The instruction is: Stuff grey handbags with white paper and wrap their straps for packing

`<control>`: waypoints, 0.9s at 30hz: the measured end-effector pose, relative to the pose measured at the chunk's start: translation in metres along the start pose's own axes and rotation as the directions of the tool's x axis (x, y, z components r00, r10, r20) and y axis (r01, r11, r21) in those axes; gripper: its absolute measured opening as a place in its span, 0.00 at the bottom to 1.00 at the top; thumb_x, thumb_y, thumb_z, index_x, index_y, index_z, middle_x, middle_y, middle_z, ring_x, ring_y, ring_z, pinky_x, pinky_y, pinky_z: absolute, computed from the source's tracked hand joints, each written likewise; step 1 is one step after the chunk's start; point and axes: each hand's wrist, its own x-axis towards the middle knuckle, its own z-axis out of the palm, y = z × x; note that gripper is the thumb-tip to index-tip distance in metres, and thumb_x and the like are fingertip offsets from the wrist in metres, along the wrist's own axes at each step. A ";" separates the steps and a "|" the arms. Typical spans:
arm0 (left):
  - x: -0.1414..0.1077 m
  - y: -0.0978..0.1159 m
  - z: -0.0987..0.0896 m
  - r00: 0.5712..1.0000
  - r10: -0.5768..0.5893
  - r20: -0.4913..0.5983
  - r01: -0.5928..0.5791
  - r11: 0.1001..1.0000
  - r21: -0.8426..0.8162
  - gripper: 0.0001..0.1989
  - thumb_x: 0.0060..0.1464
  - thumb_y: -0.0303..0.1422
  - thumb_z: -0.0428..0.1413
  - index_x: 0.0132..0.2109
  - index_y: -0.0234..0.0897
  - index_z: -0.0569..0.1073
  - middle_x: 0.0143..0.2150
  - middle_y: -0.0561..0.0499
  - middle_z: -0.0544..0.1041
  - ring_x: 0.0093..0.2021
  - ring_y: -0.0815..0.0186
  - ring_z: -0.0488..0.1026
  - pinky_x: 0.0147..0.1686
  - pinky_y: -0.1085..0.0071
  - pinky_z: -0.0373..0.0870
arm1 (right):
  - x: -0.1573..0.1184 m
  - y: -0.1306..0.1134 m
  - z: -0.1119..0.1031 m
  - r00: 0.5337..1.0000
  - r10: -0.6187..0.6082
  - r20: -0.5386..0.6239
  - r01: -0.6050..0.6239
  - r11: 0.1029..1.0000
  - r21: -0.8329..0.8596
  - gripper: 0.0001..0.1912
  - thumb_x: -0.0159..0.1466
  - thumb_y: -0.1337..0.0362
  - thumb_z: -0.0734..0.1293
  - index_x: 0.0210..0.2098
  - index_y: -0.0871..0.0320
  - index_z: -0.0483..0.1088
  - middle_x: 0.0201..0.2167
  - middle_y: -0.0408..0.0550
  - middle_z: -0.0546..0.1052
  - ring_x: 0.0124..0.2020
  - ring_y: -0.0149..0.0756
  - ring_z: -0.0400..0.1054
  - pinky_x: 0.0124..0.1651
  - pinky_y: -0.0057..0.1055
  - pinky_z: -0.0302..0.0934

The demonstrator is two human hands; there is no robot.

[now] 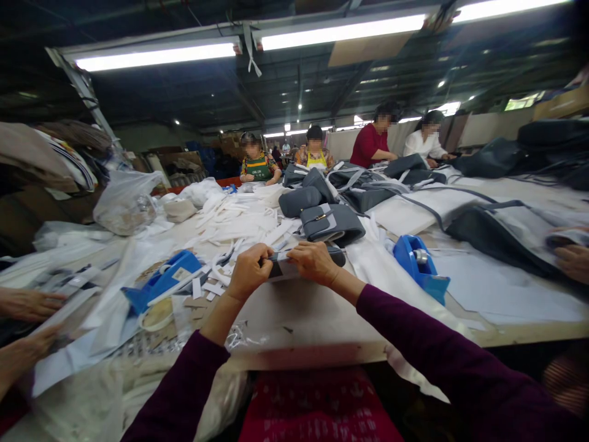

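Observation:
My left hand (250, 272) and my right hand (314, 263) both grip a small dark grey strip partly wrapped in white paper (281, 269), holding it just above the white work table (294, 325). Its far end sticks out past my right hand. A blue tape dispenser (163, 282) lies to the left of my left hand, and another (416, 264) stands to the right of my right hand. Beyond my hands lies a dark grey handbag with a gold clasp (331, 224). Loose white paper strips (239, 221) are heaped further ahead.
Several grey bags and panels (363, 184) cover the table's far right. A co-worker's hands (27, 307) handle papers at the left, and another hand (573, 261) rests at the right. Several seated people work across the table. A plastic bag (126, 202) sits at the left.

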 end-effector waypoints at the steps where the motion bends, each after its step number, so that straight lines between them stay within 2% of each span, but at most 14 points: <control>1: -0.001 0.000 0.000 0.999 0.034 0.005 -0.034 0.999 -0.011 0.08 0.49 0.21 0.50 0.33 0.38 0.68 0.39 0.49 0.77 0.40 0.65 0.74 0.43 0.67 0.70 | 0.000 0.001 0.000 1.000 0.009 -0.002 -0.009 1.000 0.006 0.11 0.66 0.63 0.61 0.36 0.57 0.75 0.33 0.48 0.79 0.39 0.36 0.69 0.33 0.28 0.50; 3: -0.003 0.001 0.001 0.991 0.123 0.045 -0.122 0.992 -0.017 0.09 0.53 0.23 0.50 0.40 0.38 0.70 0.45 0.47 0.76 0.46 0.64 0.73 0.49 0.66 0.69 | -0.001 0.003 -0.001 1.000 0.015 -0.003 -0.015 1.000 0.019 0.12 0.66 0.62 0.60 0.37 0.57 0.75 0.33 0.49 0.79 0.39 0.36 0.69 0.33 0.28 0.51; 5: -0.006 0.001 0.004 0.980 0.175 0.090 -0.177 0.984 0.020 0.09 0.55 0.24 0.51 0.42 0.39 0.71 0.45 0.47 0.76 0.47 0.63 0.73 0.49 0.66 0.70 | -0.002 0.003 0.000 1.000 0.013 -0.004 -0.012 1.000 0.022 0.12 0.67 0.62 0.60 0.37 0.57 0.75 0.34 0.49 0.79 0.39 0.36 0.69 0.33 0.29 0.51; 9: -0.012 -0.005 0.006 0.983 0.135 0.121 -0.151 0.980 0.133 0.09 0.50 0.23 0.51 0.38 0.38 0.69 0.39 0.47 0.77 0.41 0.62 0.75 0.44 0.67 0.71 | -0.004 0.000 0.002 1.000 0.003 -0.001 -0.003 1.000 0.028 0.11 0.66 0.62 0.61 0.38 0.57 0.76 0.34 0.49 0.79 0.39 0.36 0.69 0.32 0.29 0.50; 14: -0.013 -0.009 -0.002 0.975 0.108 0.196 -0.159 0.950 0.269 0.16 0.49 0.28 0.56 0.47 0.39 0.70 0.45 0.46 0.77 0.47 0.57 0.73 0.47 0.61 0.70 | -0.005 0.002 0.000 1.000 0.023 0.000 -0.023 0.999 0.031 0.12 0.66 0.62 0.61 0.38 0.58 0.76 0.34 0.50 0.78 0.39 0.36 0.68 0.33 0.28 0.51; 18: -0.018 -0.013 -0.005 0.961 0.113 0.254 -0.181 0.947 0.265 0.14 0.53 0.29 0.55 0.48 0.41 0.72 0.46 0.47 0.78 0.48 0.58 0.74 0.47 0.61 0.70 | -0.015 0.002 -0.001 1.000 -0.020 0.009 0.019 0.999 0.038 0.12 0.67 0.61 0.60 0.39 0.57 0.75 0.34 0.49 0.78 0.39 0.35 0.68 0.34 0.28 0.52; 22: -0.048 -0.009 -0.002 0.938 0.190 0.289 -0.254 0.946 0.203 0.19 0.52 0.25 0.55 0.52 0.39 0.72 0.51 0.46 0.77 0.51 0.57 0.72 0.51 0.59 0.69 | -0.051 -0.014 0.007 0.995 -0.097 -0.010 0.098 0.995 0.034 0.13 0.68 0.64 0.58 0.43 0.57 0.74 0.38 0.49 0.79 0.40 0.36 0.68 0.39 0.30 0.57; 27: -0.113 0.006 0.015 0.899 0.286 0.330 -0.363 0.910 0.200 0.23 0.50 0.25 0.55 0.56 0.36 0.69 0.54 0.41 0.75 0.54 0.54 0.70 0.52 0.55 0.69 | -0.123 -0.047 0.036 0.987 -0.151 -0.056 0.155 0.983 0.093 0.17 0.66 0.71 0.59 0.52 0.55 0.70 0.51 0.52 0.75 0.49 0.40 0.67 0.48 0.37 0.63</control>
